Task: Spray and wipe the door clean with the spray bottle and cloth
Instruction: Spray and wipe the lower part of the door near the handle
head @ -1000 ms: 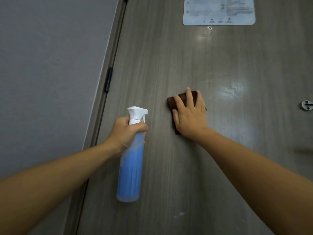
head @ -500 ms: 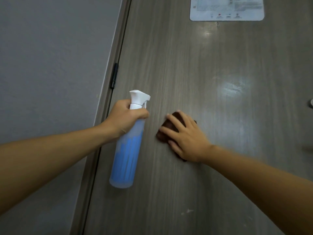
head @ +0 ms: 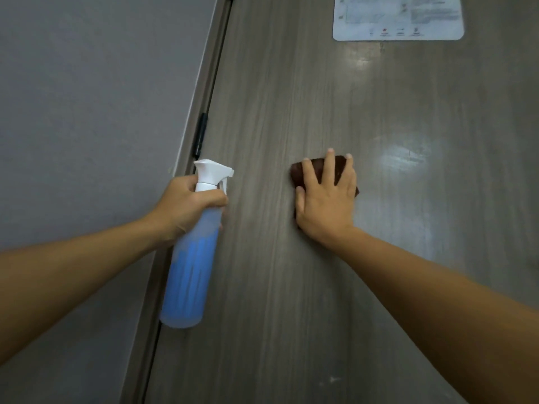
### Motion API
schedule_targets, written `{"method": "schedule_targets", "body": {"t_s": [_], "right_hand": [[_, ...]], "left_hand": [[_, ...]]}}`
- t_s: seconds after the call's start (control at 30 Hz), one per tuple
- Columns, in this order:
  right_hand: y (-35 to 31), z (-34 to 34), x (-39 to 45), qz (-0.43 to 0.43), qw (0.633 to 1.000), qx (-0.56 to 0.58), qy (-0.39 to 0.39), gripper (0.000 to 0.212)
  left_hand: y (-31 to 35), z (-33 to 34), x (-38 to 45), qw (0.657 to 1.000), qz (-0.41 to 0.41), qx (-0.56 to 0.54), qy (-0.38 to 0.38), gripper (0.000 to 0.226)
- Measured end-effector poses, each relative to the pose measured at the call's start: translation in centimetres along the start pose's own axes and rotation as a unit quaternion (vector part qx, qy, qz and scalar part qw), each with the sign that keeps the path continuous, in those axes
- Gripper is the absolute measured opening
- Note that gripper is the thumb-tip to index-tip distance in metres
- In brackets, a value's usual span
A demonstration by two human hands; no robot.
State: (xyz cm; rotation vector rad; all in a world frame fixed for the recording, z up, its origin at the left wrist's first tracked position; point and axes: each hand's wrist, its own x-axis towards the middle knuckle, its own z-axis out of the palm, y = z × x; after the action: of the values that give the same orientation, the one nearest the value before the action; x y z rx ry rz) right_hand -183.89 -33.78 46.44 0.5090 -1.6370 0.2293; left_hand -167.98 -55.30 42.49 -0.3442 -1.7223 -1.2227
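Your left hand is wrapped around the neck of the spray bottle, fingers curled under the white trigger head, so that grip is clamped on the bottle. The bottle hangs tilted, its base toward you and to the left, its nozzle pointing at the door. Blue liquid fills the lower part of the clear body; the upper part looks cloudy and pale. The bottle sits in front of the door's left edge, just beside the dark frame strip.

Your right hand lies flat on the door with the fingers straight and fanned apart, pressing the cloth against the wood-grain surface. The cloth is dark brown (folded or bunched, it is hard to say which) and shows mostly above and between your fingers, with a small corner poking out on the right side of your palm. That grip is spread, not pinching.

The two hands are at roughly the same height and well apart, with bare door between them. To the right of the cloth there is a pale, shiny patch on the door. Higher up, a white notice sheet with rounded corners is fixed to the door; its print is too small to read. A black hinge sits on the left edge of the door, above the bottle's trigger head. The grey wall fills the left side of the view.
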Motion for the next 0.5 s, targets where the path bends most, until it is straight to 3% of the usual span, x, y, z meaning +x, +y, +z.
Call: {"method": "schedule_targets", "body": {"t_s": [0.13, 0.23, 0.3, 0.37, 0.5], "right_hand": [[-0.5, -0.2, -2.2, -0.159, 0.986, -0.02, -0.042, 0.063], [0.2, 0.0, -4.7, -0.35, 0.933, -0.046, -0.067, 0.061], [1.0, 0.0, -4.5, -0.429, 0.897, -0.067, -0.078, 0.058], [0.9, -0.2, -2.9, -0.42, 0.901, -0.081, -0.075, 0.058], [-2.7, 0.4, -0.2, -0.271, 0.959, -0.053, -0.065, 0.059]], "left_hand": [[-0.1, -0.9, -0.2, 1.0, -0.015, 0.019, -0.016, 0.062], [-0.3, -1.7, -0.7, 0.999, -0.044, 0.03, -0.004, 0.052], [-0.7, -2.3, -1.1, 0.997, -0.063, 0.031, 0.011, 0.05], [-1.0, -2.7, -1.6, 0.996, -0.07, 0.039, 0.03, 0.052], [-2.2, -3.5, -2.4, 0.992, -0.063, 0.075, 0.075, 0.056]]}}
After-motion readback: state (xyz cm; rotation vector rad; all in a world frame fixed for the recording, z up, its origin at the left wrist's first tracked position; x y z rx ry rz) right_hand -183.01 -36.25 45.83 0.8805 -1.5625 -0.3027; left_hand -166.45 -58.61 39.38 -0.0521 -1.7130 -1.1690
